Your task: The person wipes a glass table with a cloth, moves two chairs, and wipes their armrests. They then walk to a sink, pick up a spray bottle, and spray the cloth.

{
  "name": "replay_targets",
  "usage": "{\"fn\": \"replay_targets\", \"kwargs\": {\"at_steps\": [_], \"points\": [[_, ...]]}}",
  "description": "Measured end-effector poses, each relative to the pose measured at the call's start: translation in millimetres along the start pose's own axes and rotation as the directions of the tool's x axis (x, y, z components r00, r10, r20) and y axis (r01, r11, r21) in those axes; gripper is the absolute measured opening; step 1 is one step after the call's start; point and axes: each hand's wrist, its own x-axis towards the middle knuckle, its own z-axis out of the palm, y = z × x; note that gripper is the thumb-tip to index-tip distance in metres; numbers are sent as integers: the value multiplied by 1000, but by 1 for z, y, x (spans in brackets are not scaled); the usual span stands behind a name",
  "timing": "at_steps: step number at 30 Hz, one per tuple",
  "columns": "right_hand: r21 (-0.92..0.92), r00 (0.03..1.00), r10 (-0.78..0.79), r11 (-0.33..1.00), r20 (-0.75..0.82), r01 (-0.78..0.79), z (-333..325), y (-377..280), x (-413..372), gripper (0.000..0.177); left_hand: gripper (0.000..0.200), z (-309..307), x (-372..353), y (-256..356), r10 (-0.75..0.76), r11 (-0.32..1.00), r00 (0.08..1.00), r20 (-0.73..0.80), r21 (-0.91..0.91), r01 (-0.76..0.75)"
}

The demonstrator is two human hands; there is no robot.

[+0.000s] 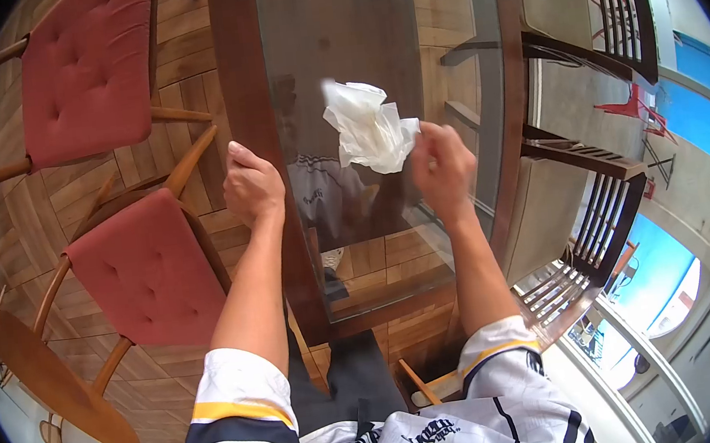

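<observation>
A crumpled white tissue [373,129] hangs over the glass-topped table [325,17], its upper left edge blurred. My right hand [444,163] pinches the tissue by its right side, fingers curled. Over the table's left wooden edge, my left hand [253,184] is closed in a loose fist with the thumb uppermost. Nothing shows sticking out of it, and it stays apart from the tissue. The glass reflects my shirt below the hands.
Two chairs with red cushions, a far one [88,72] and a nearer one [144,274], stand on the left. Dark slatted chairs [589,223] line the right side. Parquet floor [190,92] shows around the table, and a round wooden piece [60,382] is at lower left.
</observation>
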Motion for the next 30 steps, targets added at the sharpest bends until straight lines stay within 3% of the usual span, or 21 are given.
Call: {"fn": "replay_targets", "kwargs": {"at_steps": [1,4,5,8,10,12,14,15,17,19,21,24,25,27,28,30], "points": [[-25,991,-132,991,2,132,19,0,9,25,55,-2,0,1,-1,1000,1000,-6,2,1],[-192,931,-303,920,204,342,63,-11,29,30,58,-2,3,1,-37,999,998,44,-17,38],[-199,930,-318,915,183,352,74,-8,36,29,57,-3,4,1,-32,999,998,46,-29,33],[-284,940,-310,897,146,340,111,6,69,27,55,2,7,-3,-7,995,999,42,-95,11],[-336,970,-240,911,35,238,136,7,122,11,55,-4,6,-3,-26,998,994,105,-55,32],[-449,981,-193,873,37,189,158,-2,185,4,56,-5,8,1,-34,998,993,109,-45,39],[-418,972,-233,888,-44,193,193,-8,240,4,57,-2,11,1,-33,998,996,82,-45,37],[-360,997,-71,930,27,76,195,-35,252,15,57,-2,8,-1,-34,998,996,81,-41,37],[-450,983,-175,875,49,178,195,-49,231,18,58,-3,8,1,-27,999,996,83,-40,30],[-372,946,-300,870,122,324,188,-55,182,25,57,-2,9,-2,-42,999,994,105,-15,44],[-258,939,-302,906,163,336,171,-64,129,29,56,-2,10,-3,-55,998,991,123,-9,56],[-57,946,-312,947,89,317,168,-57,118,19,56,2,11,-3,-50,998,994,96,-42,54],[-137,936,-302,935,180,328,171,-55,132,11,55,2,10,-4,-42,997,996,82,-55,47],[-249,941,-327,908,86,338,187,-45,187,11,55,2,6,-7,-37,999,994,101,-32,40],[-412,937,-336,845,89,342,196,-39,218,13,55,3,10,-6,-28,999,995,98,-25,31],[-421,954,-296,861,43,286,203,-43,282,13,56,3,11,-4,-19,999,998,54,-26,20]]}}
